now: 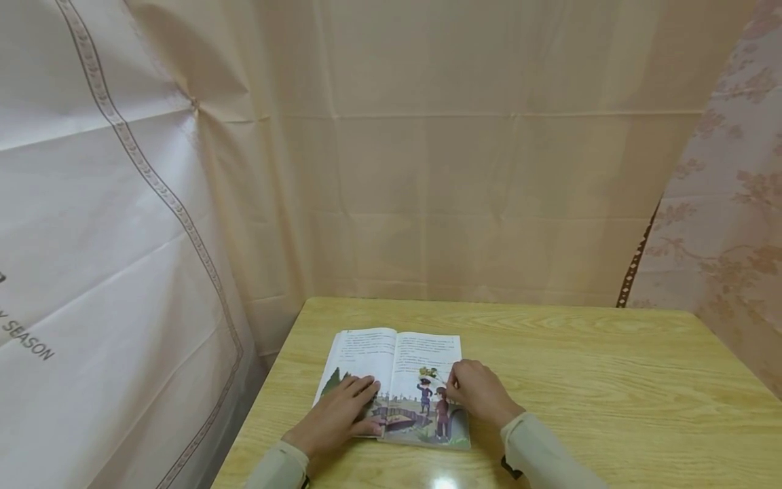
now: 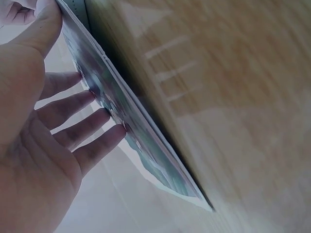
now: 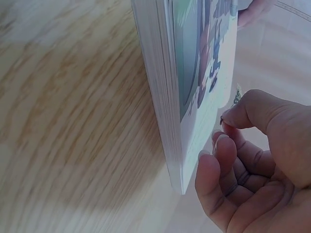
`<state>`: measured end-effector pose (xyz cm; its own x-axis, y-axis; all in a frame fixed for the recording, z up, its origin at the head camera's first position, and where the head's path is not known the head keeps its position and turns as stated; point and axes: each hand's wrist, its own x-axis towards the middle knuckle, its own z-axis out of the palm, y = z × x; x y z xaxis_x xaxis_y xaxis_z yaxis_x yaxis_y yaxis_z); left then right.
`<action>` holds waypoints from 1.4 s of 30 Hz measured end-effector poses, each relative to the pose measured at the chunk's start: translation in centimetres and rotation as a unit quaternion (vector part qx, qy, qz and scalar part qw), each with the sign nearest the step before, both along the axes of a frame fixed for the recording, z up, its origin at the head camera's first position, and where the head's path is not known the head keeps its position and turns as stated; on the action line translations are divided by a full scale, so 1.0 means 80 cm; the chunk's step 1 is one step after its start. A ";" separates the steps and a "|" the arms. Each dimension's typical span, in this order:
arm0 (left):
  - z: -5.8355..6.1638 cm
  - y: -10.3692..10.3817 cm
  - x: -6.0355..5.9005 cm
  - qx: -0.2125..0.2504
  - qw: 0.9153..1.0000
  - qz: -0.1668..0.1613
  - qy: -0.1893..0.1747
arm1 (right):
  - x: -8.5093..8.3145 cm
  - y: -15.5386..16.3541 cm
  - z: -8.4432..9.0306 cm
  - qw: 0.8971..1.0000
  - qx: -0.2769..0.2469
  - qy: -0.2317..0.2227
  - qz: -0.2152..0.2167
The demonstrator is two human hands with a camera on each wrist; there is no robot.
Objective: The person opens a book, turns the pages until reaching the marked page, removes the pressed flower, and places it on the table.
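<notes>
An open book [image 1: 421,350] with printed text and a coloured illustration lies on the wooden table. My left hand [image 1: 342,413] rests on the lower left page with its fingers extended; in the left wrist view its fingertips [image 2: 104,114] touch the page. Over the right page's outer edge, my right hand [image 1: 482,392] pinches a small sprig [image 1: 428,372] with yellow-green tips between thumb and forefinger. The right wrist view shows the sprig's dark stem end poking out at the thumb tip, with the greenish head [image 3: 238,94] behind the thumb. The other fingers curl loosely.
The wooden table [image 1: 599,380] extends far to the right of the book. Beige cloth [image 1: 427,170] hangs behind it, with a white printed sheet [image 1: 122,238] on the left and a floral one [image 1: 733,204] on the right.
</notes>
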<state>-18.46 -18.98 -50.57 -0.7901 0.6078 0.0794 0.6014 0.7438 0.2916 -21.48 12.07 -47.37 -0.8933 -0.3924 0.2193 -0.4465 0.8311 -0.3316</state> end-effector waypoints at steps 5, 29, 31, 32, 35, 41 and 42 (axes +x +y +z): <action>0.000 0.000 0.000 -0.006 1.000 -0.004 0.003 | 0.002 0.005 0.002 1.000 -0.003 -0.001 -0.005; -0.009 -0.003 0.000 -0.012 1.000 -0.005 0.016 | 0.007 0.028 0.007 0.999 -0.008 -0.022 -0.033; -0.009 -0.003 -0.001 -0.013 1.000 -0.006 0.019 | 0.007 0.029 0.007 0.999 -0.010 -0.022 -0.038; -0.009 -0.003 -0.001 -0.013 1.000 -0.006 0.019 | 0.007 0.030 0.007 0.999 -0.011 -0.023 -0.040; -0.009 -0.002 -0.001 -0.011 1.000 -0.007 0.018 | 0.007 0.033 0.007 0.999 -0.013 -0.021 -0.046; -0.008 -0.002 -0.001 -0.009 1.000 -0.013 0.022 | 0.008 0.040 0.006 0.998 -0.020 -0.024 -0.055; -0.007 -0.002 0.000 -0.009 1.000 -0.014 0.025 | 0.008 0.042 0.006 0.998 -0.020 -0.026 -0.057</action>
